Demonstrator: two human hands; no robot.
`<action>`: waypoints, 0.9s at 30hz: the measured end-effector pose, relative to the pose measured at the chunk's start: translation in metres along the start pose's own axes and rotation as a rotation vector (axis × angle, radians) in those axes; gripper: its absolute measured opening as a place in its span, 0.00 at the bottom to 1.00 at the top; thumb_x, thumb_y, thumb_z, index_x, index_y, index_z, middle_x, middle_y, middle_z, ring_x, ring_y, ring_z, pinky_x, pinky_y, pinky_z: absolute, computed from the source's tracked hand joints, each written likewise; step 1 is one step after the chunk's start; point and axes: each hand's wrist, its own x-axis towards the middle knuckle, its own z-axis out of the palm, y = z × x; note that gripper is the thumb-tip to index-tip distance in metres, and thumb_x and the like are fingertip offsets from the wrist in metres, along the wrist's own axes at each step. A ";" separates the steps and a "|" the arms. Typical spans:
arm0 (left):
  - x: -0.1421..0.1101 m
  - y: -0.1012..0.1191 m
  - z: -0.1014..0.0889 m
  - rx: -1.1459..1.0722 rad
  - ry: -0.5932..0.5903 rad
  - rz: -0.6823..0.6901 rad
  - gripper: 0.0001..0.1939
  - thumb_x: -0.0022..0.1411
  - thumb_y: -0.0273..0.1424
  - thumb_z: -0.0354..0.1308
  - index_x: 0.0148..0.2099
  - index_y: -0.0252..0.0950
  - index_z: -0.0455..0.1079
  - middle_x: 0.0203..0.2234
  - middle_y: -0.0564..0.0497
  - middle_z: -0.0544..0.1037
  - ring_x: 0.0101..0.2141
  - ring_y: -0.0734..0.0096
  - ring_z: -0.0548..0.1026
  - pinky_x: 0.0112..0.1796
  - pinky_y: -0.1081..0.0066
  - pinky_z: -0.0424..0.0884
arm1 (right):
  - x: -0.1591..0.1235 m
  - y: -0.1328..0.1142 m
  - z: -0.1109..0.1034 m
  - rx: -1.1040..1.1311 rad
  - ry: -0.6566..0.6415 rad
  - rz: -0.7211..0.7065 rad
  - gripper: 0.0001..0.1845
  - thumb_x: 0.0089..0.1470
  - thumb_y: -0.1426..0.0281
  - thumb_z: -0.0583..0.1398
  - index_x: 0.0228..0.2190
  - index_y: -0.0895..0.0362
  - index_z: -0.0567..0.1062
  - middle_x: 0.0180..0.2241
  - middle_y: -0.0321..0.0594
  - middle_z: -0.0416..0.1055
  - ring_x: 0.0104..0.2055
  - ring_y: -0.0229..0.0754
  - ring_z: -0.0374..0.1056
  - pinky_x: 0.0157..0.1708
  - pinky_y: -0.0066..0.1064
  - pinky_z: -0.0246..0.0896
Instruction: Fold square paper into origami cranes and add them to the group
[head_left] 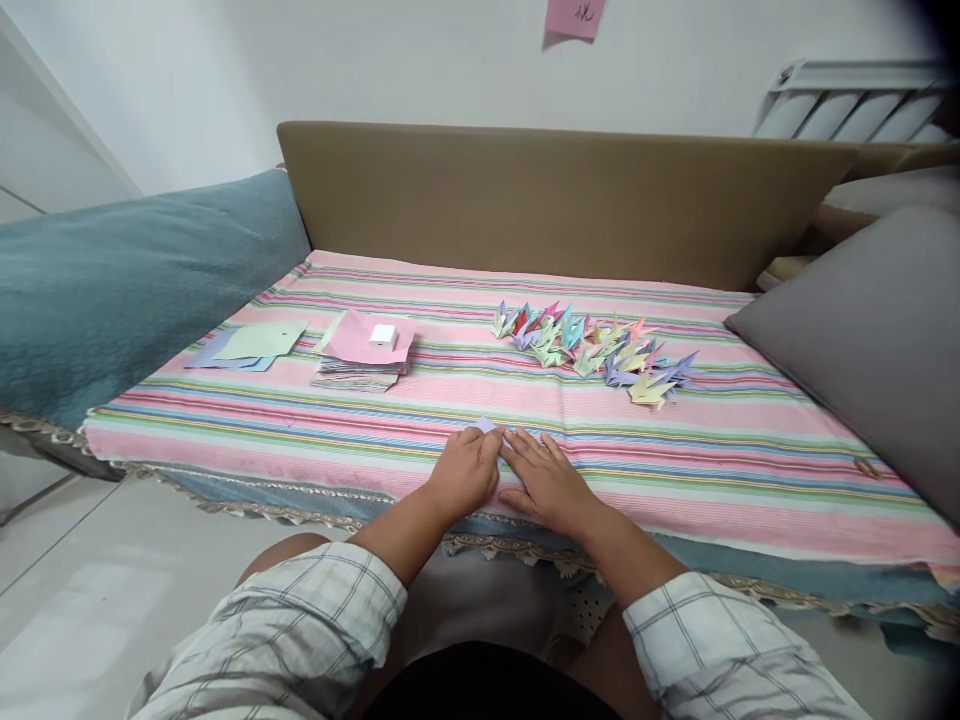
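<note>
A small piece of lilac folding paper (pixel 484 424) lies on the striped cloth at the front edge, mostly hidden beneath my hands. Curled fingers of my left hand (pixel 466 468) hold its left side, the thumb close to my right fingertips. My right hand (pixel 546 478) rests on the paper's right side with its fingers stretched out and lying flat. Beyond it, to the right, sits a cluster of folded paper cranes (pixel 592 350) in several colours. To the left is a stack of paper squares (pixel 360 372) topped by a pink sheet and a small white box (pixel 383 337).
Loose green and blue sheets (pixel 259 340) lie at the far left by a teal armrest (pixel 150 270). The pink striped cloth (pixel 465 300) covers the seat, with a brown backrest (pixel 525 200) behind. A grey cushion (pixel 862 340) leans at the right. A small brown object (pixel 867 467) lies near it.
</note>
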 end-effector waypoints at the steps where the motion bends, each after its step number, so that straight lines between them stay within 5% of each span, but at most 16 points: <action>1: -0.002 0.001 0.001 0.000 0.007 -0.018 0.22 0.59 0.23 0.45 0.56 0.30 0.61 0.39 0.42 0.76 0.42 0.57 0.69 0.42 0.58 0.65 | 0.000 0.000 0.000 0.002 -0.002 0.000 0.38 0.57 0.48 0.45 0.62 0.55 0.48 0.64 0.43 0.44 0.65 0.49 0.40 0.61 0.52 0.37; 9: -0.016 0.000 0.000 -0.015 0.026 -0.071 0.25 0.63 0.31 0.46 0.62 0.36 0.54 0.48 0.42 0.73 0.60 0.52 0.53 0.56 0.38 0.37 | 0.001 0.001 -0.001 0.004 -0.020 -0.009 0.39 0.56 0.47 0.45 0.62 0.55 0.48 0.64 0.44 0.43 0.66 0.50 0.39 0.61 0.52 0.37; 27: -0.041 -0.028 -0.017 0.049 -0.118 -0.122 0.42 0.55 0.43 0.57 0.66 0.38 0.43 0.58 0.42 0.62 0.62 0.48 0.46 0.54 0.34 0.31 | 0.000 0.003 0.003 -0.010 -0.004 -0.007 0.37 0.56 0.50 0.49 0.61 0.55 0.51 0.64 0.44 0.44 0.66 0.48 0.38 0.61 0.51 0.36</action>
